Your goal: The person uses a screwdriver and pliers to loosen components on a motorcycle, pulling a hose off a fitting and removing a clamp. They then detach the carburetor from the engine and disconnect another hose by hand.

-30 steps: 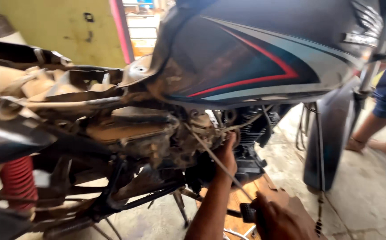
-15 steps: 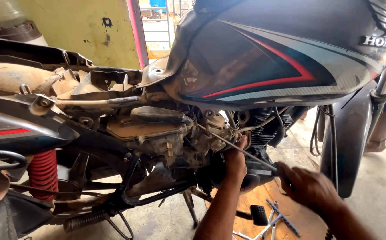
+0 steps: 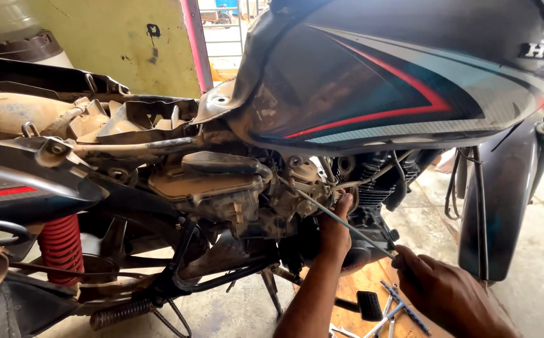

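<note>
Nearest the camera, at five o'clock, the right hand [image 3: 450, 294] has its fingers clenched around the lower end of a long thin steel rod [image 3: 341, 222], which looks like a screwdriver shaft. The rod runs up toward ten o'clock into the carburettor area [image 3: 297, 188] under the fuel tank. The left hand [image 3: 336, 222], at six o'clock, reaches up into the engine with its fingers curled against the rod and the grimy casting; whether they truly grip anything I cannot tell.

Risk noted: the rod is slender and held far from its tip, so side pressure could make the tip slip off its seat and strike the left fingers or a nearby cable. Oily dirt on the parts adds to that.

Loose metal tools [image 3: 391, 310], thin and cross-shaped, lie on an orange board on the floor just beside the right hand.

Further off, the engine fins [image 3: 378, 181] are dark, ribbed metal. A dusty tan box [image 3: 206, 184] sits at nine o'clock. A red coil spring [image 3: 59, 247] stands at eight o'clock. Above, the glossy tank [image 3: 410, 75] is smooth and curved, grey with red and teal stripes.
</note>
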